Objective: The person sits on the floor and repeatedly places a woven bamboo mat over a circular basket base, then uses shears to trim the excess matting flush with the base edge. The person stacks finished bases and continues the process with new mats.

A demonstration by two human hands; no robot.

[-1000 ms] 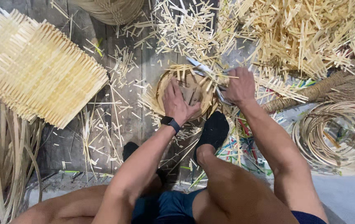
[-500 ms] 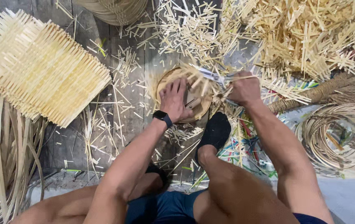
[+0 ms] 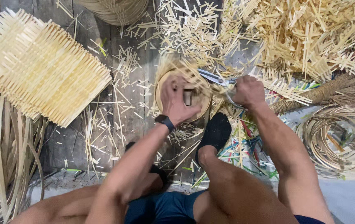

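No pkgs, labels, signs or screens anywhere round me. Closest thing is the small black watch [image 3: 164, 121] on my left wrist, face turned away, can't see any display.
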